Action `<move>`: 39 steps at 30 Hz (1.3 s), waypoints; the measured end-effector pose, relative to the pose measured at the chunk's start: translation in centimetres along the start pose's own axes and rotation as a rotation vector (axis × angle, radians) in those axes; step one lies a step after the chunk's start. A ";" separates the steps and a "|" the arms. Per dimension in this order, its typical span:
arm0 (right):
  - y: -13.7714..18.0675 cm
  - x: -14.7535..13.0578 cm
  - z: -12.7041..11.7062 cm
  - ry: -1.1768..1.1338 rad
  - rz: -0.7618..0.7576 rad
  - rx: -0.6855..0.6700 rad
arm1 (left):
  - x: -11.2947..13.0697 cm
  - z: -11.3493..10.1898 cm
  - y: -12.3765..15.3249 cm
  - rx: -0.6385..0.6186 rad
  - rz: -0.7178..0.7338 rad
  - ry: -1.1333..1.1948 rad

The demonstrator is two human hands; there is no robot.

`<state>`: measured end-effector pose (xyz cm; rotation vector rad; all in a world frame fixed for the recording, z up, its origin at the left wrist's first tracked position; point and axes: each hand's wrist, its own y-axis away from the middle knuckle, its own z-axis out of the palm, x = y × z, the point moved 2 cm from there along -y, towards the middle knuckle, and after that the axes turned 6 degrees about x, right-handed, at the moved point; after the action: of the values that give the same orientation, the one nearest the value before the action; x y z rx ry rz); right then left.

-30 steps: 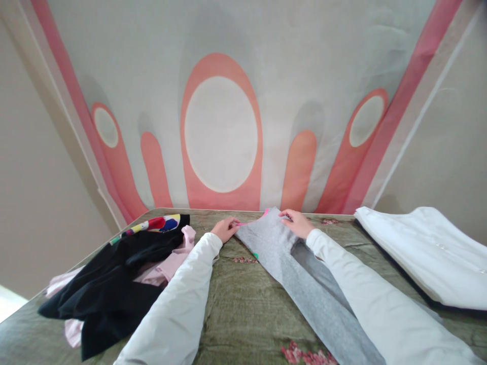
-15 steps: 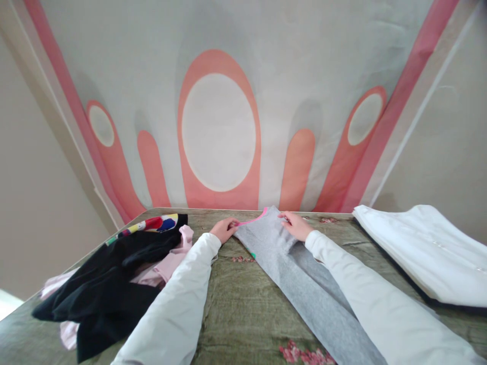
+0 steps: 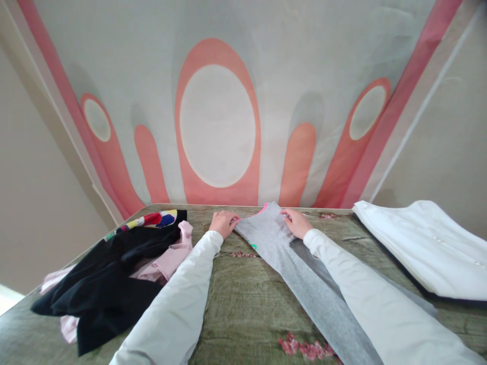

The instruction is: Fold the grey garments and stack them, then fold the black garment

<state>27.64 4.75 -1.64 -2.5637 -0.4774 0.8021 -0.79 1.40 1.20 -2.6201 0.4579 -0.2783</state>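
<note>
Backdrop with salmon arches rises past the far edge of your olive surface. Black garment lies rumpled along the left edge. Folded white fabric piece, dark layer under it, sits at the surface's right side, reaching the far edge. Gray garment is in front of you, upper end at the far edge, long part running toward the near edge, partly under your right white sleeve. Pale pink cloth is tucked against the black one, beside your left white sleeve. Your left hand has thumb and fingers together, clamped on the gray garment's left upper corner. Your right hand is at its right upper edge, fingers curled; can't tell whether they grip. Pink trim shows at the opening between both hands; small green mark below your left fingertips.
</note>
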 end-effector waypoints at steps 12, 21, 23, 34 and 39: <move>-0.3 0.3 0.7 0.077 0.099 -0.061 | 0.8 -0.6 0.2 0.015 -0.072 -0.121; -0.3 -0.2 0.4 0.109 0.126 -0.100 | 6.9 0.9 3.4 -0.083 0.017 -0.068; -0.3 -0.2 0.1 0.114 0.134 -0.114 | 7.3 1.8 4.1 -0.131 -0.004 -0.084; 5.9 -4.3 -6.9 0.009 -0.032 -0.164 | 4.9 2.2 3.2 -0.193 -0.020 -0.086; 12.0 -6.6 -7.8 -0.123 -0.026 -0.307 | 4.0 2.4 2.4 -0.194 0.008 -0.089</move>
<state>29.51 -10.56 1.53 -2.7885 -0.7207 0.9447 2.87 -1.06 -1.57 -2.8047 0.4861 -0.1190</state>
